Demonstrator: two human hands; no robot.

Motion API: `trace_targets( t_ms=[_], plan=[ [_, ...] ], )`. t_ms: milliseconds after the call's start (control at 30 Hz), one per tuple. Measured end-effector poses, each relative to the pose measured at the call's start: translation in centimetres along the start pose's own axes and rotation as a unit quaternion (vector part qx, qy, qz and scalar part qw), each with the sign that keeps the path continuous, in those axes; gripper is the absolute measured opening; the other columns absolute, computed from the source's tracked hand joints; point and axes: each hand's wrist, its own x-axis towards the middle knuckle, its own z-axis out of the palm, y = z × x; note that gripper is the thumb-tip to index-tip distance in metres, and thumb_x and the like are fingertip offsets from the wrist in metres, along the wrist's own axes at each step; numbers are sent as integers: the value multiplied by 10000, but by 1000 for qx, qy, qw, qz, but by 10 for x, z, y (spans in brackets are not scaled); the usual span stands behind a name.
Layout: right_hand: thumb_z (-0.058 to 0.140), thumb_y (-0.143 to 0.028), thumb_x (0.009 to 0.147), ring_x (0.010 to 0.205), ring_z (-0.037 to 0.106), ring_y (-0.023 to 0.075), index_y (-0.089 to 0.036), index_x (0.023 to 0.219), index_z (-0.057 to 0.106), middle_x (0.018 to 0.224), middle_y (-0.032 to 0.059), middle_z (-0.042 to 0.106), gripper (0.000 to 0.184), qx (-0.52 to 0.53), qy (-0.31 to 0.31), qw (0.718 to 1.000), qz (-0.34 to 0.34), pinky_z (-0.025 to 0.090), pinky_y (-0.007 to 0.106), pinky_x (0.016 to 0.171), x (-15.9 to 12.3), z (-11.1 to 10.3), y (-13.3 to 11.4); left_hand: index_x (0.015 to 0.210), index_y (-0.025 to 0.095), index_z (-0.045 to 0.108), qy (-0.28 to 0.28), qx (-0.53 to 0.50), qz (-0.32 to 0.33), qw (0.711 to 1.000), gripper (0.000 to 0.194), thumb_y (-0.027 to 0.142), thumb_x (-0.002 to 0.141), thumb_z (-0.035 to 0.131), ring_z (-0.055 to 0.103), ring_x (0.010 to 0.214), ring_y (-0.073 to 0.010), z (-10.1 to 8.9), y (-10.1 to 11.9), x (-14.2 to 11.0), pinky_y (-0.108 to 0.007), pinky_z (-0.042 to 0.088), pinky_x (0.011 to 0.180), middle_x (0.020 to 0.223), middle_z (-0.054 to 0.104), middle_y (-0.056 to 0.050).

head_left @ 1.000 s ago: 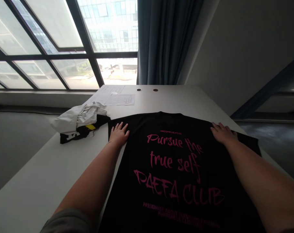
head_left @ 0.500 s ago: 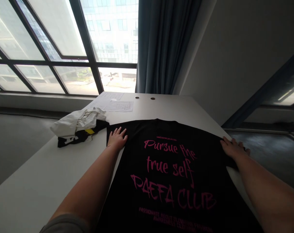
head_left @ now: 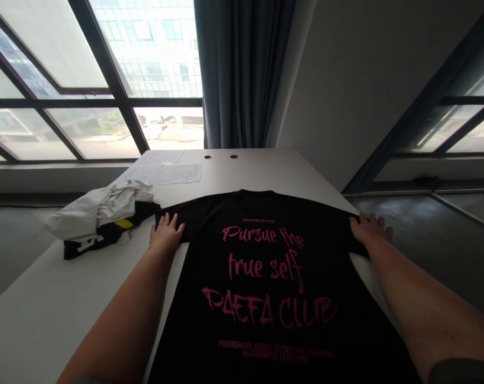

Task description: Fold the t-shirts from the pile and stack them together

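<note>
Compared with one second ago, the right hand (head_left: 371,229) is now sitting farther out along the right sleeve (head_left: 357,246), close to that sleeve's outer end, and the left hand (head_left: 167,233) is now covering the outer edge of the left sleeve (head_left: 192,221); the whole view is also swinging rightward. From where I am standing, the black T-shirt (head_left: 261,285) is lying spread on the white table (head_left: 261,170), print side up, between the two forearms. Its long axis is running away from the person, with the collar (head_left: 258,196) at the far end and the body coming back toward the near edge of view, where the hem is falling out of sight. Both sleeves are extending crosswise, one under each hand; the left hand is appearing slightly nearer the collar than the right. As to grip, each hand is showing spread fingers, palm facing down, and neither is visibly closing on a fold; whether the right fingertips are catching any cloth, I cannot tell. Both arms are reaching forward and outward, the right hand lying by the table's right edge. Just beyond the left sleeve, a crumpled white and black garment (head_left: 102,208) is resting by the left edge, possibly meeting that sleeve, while papers (head_left: 180,174) are lying farther back.
</note>
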Motion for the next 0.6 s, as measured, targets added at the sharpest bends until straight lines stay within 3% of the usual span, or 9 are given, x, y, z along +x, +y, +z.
trace_targets(
  t_ms=[67, 167, 267, 367, 467, 600],
  plan=[
    [189, -511, 1035, 1570, 156, 411, -67, 1556, 453, 1690, 244, 248, 733, -25, 34, 999, -27, 157, 604, 1236, -5, -1, -1, 1592, 145, 421, 2, 5, 20, 1000, 665, 495, 1034, 327, 305, 1563, -315, -6, -4, -3, -557, 272, 1249, 1684, 331, -162],
    [276, -403, 1034, 1556, 206, 376, -36, 1474, 536, 1651, 259, 312, 628, -31, 106, 991, -81, 151, 514, 1260, -13, -4, -4, 1518, 138, 520, 38, -28, 120, 992, 581, 410, 1051, 308, 417, 1507, -255, -20, 9, -12, -456, 272, 1273, 1622, 462, -123],
    [342, -318, 1008, 1501, 328, 348, -49, 1338, 645, 1571, 243, 436, 523, -15, 159, 977, -139, 222, 448, 1254, -19, -7, -8, 1514, 207, 530, 50, -68, 243, 966, 566, 456, 1070, 286, 458, 1477, -199, -27, 46, -17, -365, 276, 1274, 1621, 475, -54],
    [390, -278, 974, 1351, 524, 302, -147, 1202, 727, 1457, 159, 578, 427, 25, 142, 965, -221, 385, 398, 1178, -19, -9, -12, 1558, 198, 475, -10, -47, 305, 951, 617, 525, 1057, 323, 344, 1549, -226, -24, 92, -7, -398, 228, 1289, 1683, 365, -74],
    [435, -241, 939, 1240, 620, 280, -210, 1163, 750, 1313, 101, 693, 388, 56, 104, 953, -279, 463, 408, 1123, -15, -8, -12, 1632, 174, 336, -85, -23, 246, 965, 719, 579, 1038, 321, 188, 1598, -317, -18, 131, 19, -529, 216, 1274, 1729, 207, -124],
    [476, -229, 914, 1241, 630, 285, -203, 1190, 755, 1271, 98, 728, 394, 59, 99, 949, -293, 460, 419, 1134, -4, -1, -8, 1663, 258, 255, -77, -24, 140, 987, 738, 624, 1023, 244, 97, 1606, -379, -8, 161, 61, -716, 177, 1214, 1747, 112, -104]
  ],
)
